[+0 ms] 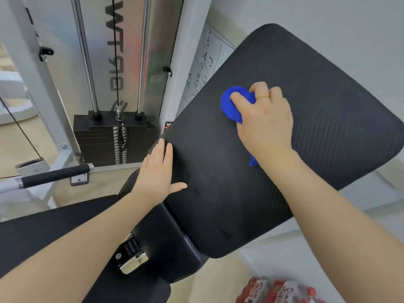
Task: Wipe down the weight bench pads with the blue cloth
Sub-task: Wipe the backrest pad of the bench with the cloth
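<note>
The black ribbed back pad (317, 127) of the weight bench fills the middle and right of the head view, tilted upward. My right hand (265, 119) presses a bunched blue cloth (231, 103) against the pad's middle; a corner of the cloth pokes out below my wrist. My left hand (158, 173) lies flat with fingers apart on the pad's left edge, holding nothing. A smaller black seat pad (161, 235) sits below the back pad, partly hidden by my left forearm.
A weight stack (115, 141) with chrome guide rods stands at the back left in a white frame. A black-gripped bar (54, 174) juts in from the left. A whiteboard (205, 68) leans behind the pad. A pack of red-labelled bottles (277, 291) lies on the floor at the bottom right.
</note>
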Demonstrator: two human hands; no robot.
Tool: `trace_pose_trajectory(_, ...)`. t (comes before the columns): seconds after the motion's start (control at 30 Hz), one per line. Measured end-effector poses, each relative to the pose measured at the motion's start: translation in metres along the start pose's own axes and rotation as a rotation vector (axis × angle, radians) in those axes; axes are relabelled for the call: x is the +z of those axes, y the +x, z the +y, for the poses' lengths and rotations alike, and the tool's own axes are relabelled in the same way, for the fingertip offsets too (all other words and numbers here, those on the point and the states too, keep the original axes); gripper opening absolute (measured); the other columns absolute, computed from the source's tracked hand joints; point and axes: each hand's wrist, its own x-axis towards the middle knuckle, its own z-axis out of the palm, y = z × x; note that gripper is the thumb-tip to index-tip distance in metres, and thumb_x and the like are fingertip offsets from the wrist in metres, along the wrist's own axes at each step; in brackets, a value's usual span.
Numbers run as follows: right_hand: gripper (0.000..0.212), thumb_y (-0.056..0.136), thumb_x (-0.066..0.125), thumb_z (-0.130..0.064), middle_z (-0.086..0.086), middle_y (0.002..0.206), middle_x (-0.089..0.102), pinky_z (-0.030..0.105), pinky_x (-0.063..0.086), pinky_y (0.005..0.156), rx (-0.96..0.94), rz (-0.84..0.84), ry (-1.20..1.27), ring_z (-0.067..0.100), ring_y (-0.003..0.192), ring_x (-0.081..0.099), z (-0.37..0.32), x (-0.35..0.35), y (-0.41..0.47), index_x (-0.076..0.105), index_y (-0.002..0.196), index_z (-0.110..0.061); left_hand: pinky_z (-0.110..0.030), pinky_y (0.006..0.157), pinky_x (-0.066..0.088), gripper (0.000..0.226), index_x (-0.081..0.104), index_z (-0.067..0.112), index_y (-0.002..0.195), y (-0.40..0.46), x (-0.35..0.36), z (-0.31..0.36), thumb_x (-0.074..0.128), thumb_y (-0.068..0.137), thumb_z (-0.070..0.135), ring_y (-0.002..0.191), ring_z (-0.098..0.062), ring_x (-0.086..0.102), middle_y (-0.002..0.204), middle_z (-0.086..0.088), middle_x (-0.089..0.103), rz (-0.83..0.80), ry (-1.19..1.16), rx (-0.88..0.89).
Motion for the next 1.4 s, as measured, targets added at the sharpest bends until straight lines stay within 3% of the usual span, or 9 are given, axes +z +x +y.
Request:
trace_pose_trajectory(0.13,0.041,0.056,0.063,-0.003,0.015,0.091,0.062,0.029,0.03,0.051,0.033,-0.047,0.072,0.026,0.063,0.045,-0.04,0.01,-0.032,0.067,0.094,-0.016,-0.038,0.12,0.015,0.107,-0.003,0.005,0.148,0.003,0.002,-0.003,0.061,0.078,0.054,0.146,-0.028,0.009,0.158,-0.015,-0.008,-0.001,-0.023,0.049)
trace_pose_trajectory(0.3,0.031,0.059,0.073,-0.024,0.004,0.094,0.064,0.028,0.036,0.053,-0.477,-0.388,0.154,0.021,0.068,0.051,-0.116,0.014,-0.099,0.069,0.09,-0.022,-0.04,0.111,0.032,0.108,0.014,0.001,0.147,-0.001,0.006,-0.025,0.079,0.067,0.036,0.142,-0.028,0.028,0.157,-0.018,0.011,0.065,0.004,0.206)
trace_pose_trajectory(0.47,0.034,0.061,0.048,-0.012,0.006,0.089,0.063,0.03,0.035,0.054,-0.327,-0.153,0.054,0.025,0.068,0.052,-0.1,0.039,-0.015,0.068,0.087,-0.022,-0.054,0.096,0.047,0.105,0.04,-0.006,0.136,0.015,0.007,-0.056,0.09,0.051,0.029,0.121,-0.042,0.052,0.138,-0.026,0.046,0.127,-0.012,0.296)
trace_pose_trajectory(0.7,0.032,0.058,0.061,-0.008,0.011,0.09,0.063,0.031,0.035,0.055,-0.179,-0.165,0.119,0.027,0.069,0.051,-0.121,0.049,-0.003,0.068,0.089,-0.017,-0.049,0.109,0.036,0.139,0.015,-0.01,0.143,0.034,0.003,-0.058,0.082,0.041,0.056,0.137,-0.039,0.033,0.149,-0.027,0.028,0.109,-0.039,0.07)
trace_pose_trajectory(0.77,0.031,0.055,0.068,-0.017,0.009,0.089,0.062,0.031,0.033,0.054,-0.286,-0.266,0.16,0.025,0.068,0.05,-0.132,0.045,-0.025,0.066,0.086,-0.017,-0.042,0.113,0.031,0.133,0.009,-0.002,0.146,0.037,0.003,-0.061,0.079,0.051,0.058,0.141,-0.031,0.026,0.153,-0.018,0.023,-0.019,-0.152,-0.084)
trace_pose_trajectory(0.9,0.027,0.056,0.072,-0.023,0.004,0.091,0.064,0.029,0.036,0.056,-0.511,-0.325,0.112,0.021,0.072,0.054,-0.139,0.054,-0.018,0.068,0.082,-0.021,-0.039,0.079,0.048,0.096,0.032,0.008,0.133,0.037,0.01,-0.067,0.073,0.062,0.059,0.103,-0.031,0.06,0.118,-0.014,0.062,-0.189,-0.261,-0.18)
trace_pose_trajectory(1.13,0.023,0.055,0.058,-0.009,0.008,0.085,0.062,0.03,0.033,0.056,-0.231,-0.221,0.178,0.026,0.07,0.052,-0.154,0.065,-0.008,0.066,0.075,-0.018,-0.041,0.083,0.049,0.097,0.025,0.004,0.139,0.035,0.015,-0.067,0.072,0.069,0.051,0.102,-0.034,0.061,0.115,-0.017,0.063,-0.205,-0.277,-0.208)
trace_pose_trajectory(1.33,0.017,0.077,0.056,-0.023,-0.001,0.091,0.057,0.031,0.029,0.061,-0.636,-0.572,0.185,0.019,0.08,0.05,-0.164,0.038,-0.068,0.064,0.092,-0.023,-0.037,0.072,0.049,0.076,0.016,0.005,0.142,0.033,0.012,-0.077,0.062,0.082,0.013,0.085,-0.03,0.063,0.105,-0.017,0.066,-0.242,-0.129,-0.094)
trace_pose_trajectory(1.4,0.024,0.071,0.048,-0.02,-0.006,0.082,0.06,0.029,0.032,0.057,-0.77,-0.459,0.084,0.017,0.074,0.054,-0.154,0.039,-0.05,0.068,0.081,-0.028,-0.036,0.077,0.048,0.09,0.003,0.011,0.147,0.031,0.009,-0.079,0.065,0.082,0.018,0.092,-0.031,0.062,0.115,-0.016,0.063,-0.269,-0.066,-0.065)
